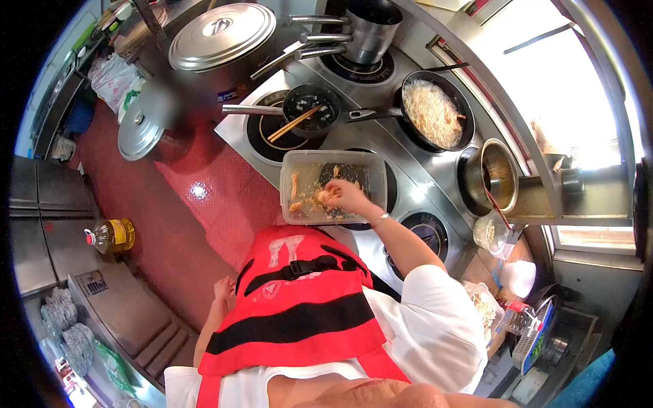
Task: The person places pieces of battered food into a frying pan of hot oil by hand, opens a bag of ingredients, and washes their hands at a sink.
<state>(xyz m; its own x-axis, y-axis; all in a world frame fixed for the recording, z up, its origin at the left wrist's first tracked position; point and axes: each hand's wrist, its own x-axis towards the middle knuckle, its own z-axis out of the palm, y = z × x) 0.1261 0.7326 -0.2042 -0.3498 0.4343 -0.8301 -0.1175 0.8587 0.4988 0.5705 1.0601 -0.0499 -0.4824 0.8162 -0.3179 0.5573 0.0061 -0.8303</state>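
My right hand (345,196) reaches into a clear plastic container (291,204) at the edge of the stove. Its fingers are closed on a small pale-orange piece of coated food (322,196). A few more orange pieces (294,185) and scattered crumbs lie on the container's bottom. My left hand (223,289) hangs low beside the red apron (286,326), apart from any object. Its fingers look loosely spread, with nothing visible in them.
Behind the container stands a saucepan (296,102) with wooden chopsticks (295,124) in it. A frying pan (435,112) of bubbling food is at the back right, near a metal pot (491,170). Stacked saucepans (371,34), lidded pots (221,34) and an oil bottle (112,236) stand around.
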